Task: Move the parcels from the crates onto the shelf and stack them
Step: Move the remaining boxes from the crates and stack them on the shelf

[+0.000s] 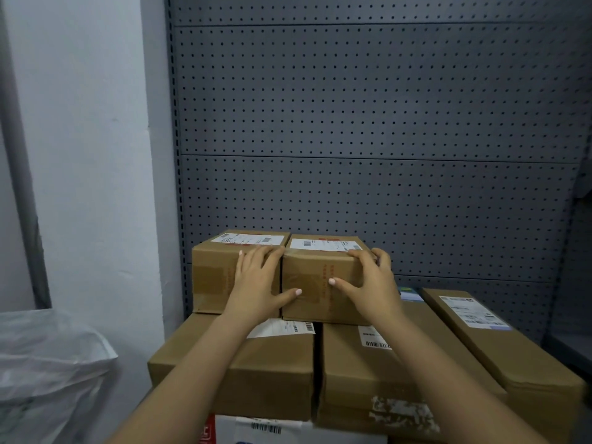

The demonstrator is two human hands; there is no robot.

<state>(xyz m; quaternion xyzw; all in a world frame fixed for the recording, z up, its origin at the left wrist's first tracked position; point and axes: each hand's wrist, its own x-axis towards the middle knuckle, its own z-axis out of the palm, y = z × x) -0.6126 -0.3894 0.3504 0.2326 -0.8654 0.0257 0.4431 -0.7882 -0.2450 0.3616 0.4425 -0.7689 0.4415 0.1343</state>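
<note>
Pretty dim overall, with a cool grey-blue cast laid over everything. The white wall [96, 139] on the left is lit brightest. Deep shadow is pooled in the gap between the lower parcels [272, 373]. The pegboard [368, 107] lines are bowed towards the edges by the wide lens. Print on the upper right parcel [317, 267] label is smeared soft, can't be read.

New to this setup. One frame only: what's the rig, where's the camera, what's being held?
There is no robot: these are a person's bare hands, filmed by a camera worn on the head that looks forward and down. The right hand curls round a corner of the right small parcel. The left hand lies flat across the seam between it and the left small parcel. Both sit on larger parcels before a grey pegboard. A long flat parcel lies at the right.
</note>
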